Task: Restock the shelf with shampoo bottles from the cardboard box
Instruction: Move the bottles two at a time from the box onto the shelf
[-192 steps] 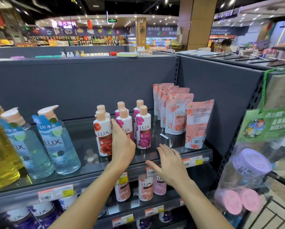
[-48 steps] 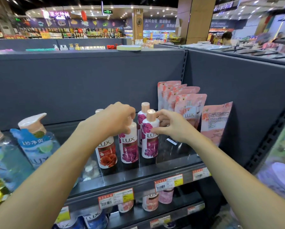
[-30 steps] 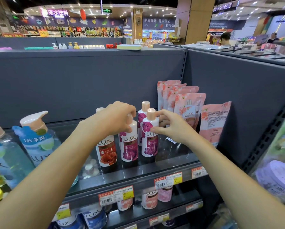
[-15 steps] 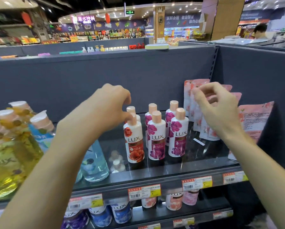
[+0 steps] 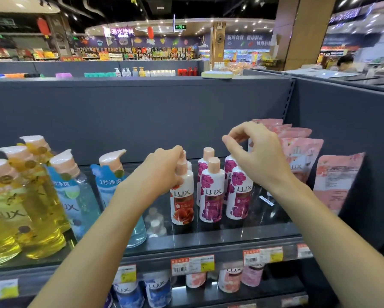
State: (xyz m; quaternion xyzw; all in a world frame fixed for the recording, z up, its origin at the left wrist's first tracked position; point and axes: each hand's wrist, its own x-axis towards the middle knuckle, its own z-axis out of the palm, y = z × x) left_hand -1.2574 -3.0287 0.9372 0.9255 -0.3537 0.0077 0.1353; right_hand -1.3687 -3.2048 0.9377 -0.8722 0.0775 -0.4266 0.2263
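Observation:
Several small white LUX shampoo bottles stand in rows on the dark glass shelf (image 5: pixel 211 240). My left hand (image 5: pixel 162 174) is closed around the neck of the front red-flower bottle (image 5: pixel 182 203), which stands upright on the shelf. To its right are a purple-flower bottle (image 5: pixel 211 196) and another purple-flower bottle (image 5: pixel 238 196). My right hand (image 5: pixel 258 156) hovers over that last bottle with fingers curled and apart, holding nothing, and it hides the cap. The cardboard box is out of view.
Large blue pump bottles (image 5: pixel 75 196) and yellow pump bottles (image 5: pixel 19 207) fill the shelf's left side. Pink refill pouches (image 5: pixel 302 156) lean at the right against the grey divider. More LUX bottles (image 5: pixel 231 280) stand on the lower shelf behind price tags (image 5: pixel 192 264). A person (image 5: pixel 344 63) is far off at right.
My left hand came down from the cap onto the red-flower bottle's neck. My right hand dropped from near the pouches to just above the right purple bottle. The view shifted right.

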